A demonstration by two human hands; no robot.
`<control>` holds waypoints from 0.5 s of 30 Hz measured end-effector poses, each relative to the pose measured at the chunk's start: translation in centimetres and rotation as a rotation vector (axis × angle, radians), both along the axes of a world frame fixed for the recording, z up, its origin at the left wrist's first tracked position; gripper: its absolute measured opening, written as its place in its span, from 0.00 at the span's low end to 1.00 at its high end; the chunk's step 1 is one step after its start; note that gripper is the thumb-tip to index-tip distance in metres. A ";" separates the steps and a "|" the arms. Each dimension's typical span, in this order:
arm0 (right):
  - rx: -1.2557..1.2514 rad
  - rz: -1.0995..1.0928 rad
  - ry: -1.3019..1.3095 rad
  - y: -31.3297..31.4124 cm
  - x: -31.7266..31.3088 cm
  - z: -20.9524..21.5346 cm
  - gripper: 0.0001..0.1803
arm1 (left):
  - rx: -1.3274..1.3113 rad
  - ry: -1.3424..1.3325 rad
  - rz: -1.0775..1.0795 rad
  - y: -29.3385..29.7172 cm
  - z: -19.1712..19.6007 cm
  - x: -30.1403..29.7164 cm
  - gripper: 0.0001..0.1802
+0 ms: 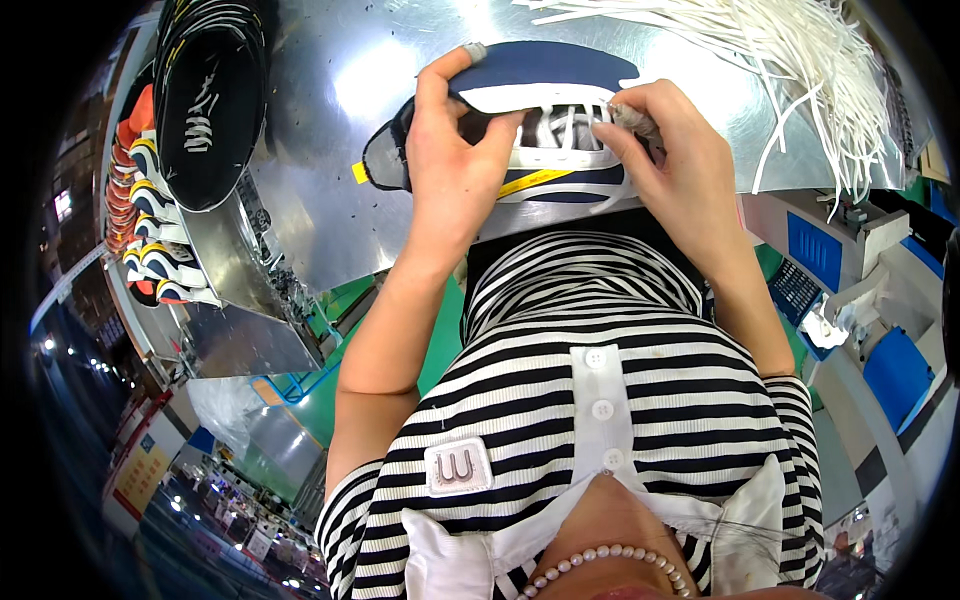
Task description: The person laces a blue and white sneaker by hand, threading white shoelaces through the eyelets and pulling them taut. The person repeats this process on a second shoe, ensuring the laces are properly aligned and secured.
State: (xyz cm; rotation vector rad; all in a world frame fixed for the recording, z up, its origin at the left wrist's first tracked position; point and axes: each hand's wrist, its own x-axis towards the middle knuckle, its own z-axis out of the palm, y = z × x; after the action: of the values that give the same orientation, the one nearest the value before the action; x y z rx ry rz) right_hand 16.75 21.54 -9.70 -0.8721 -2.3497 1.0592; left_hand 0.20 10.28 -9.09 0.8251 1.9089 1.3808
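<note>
A navy and white shoe upper (550,65) with a yellow stripe lies sideways in front of me on the metal table. White shoelace (568,125) crosses its opening in several rows between the eyelets. My left hand (450,165) grips the upper at its collar end, thumb inside the opening and index finger over the far navy side. At the other end of the lacing, my right hand (685,155) is closed, its thumb and fingers pinching the lace by the last eyelets. Grey covers sit on some fingertips. The lace's exact end is hidden by the right fingers.
Loose white laces (790,70) lie heaped at the far right and hang over the table edge. A stack of black shoe parts (212,120) stands at the left, beside a row of white, navy and orange uppers (160,225). The metal table (330,200) has bright reflections.
</note>
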 end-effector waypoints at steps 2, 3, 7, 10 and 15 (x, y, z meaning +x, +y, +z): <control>0.090 0.012 0.025 0.7 0.4 -0.2 0.17 | 0.048 -0.189 0.014 0.1 0.4 -0.3 0.32; 0.063 0.046 0.010 0.9 1.0 -0.5 0.19 | 0.065 -0.341 0.002 0.0 1.0 -0.9 0.32; -0.051 0.107 -0.015 1.1 1.5 -0.1 0.14 | 0.092 -0.595 -0.086 -1.1 1.8 -2.9 0.33; 0.082 0.155 0.050 1.5 1.7 -1.6 0.12 | -0.149 -0.188 -0.118 -1.5 4.0 -1.1 0.30; 0.053 0.077 0.188 1.6 1.4 1.0 0.12 | -0.209 0.971 -0.454 -2.4 4.8 2.0 0.20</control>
State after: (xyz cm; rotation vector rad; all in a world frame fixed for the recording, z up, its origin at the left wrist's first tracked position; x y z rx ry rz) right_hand 18.15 23.16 -8.71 -0.6378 -2.2576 1.0560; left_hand 2.25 7.93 -4.32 1.8990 2.2443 0.4879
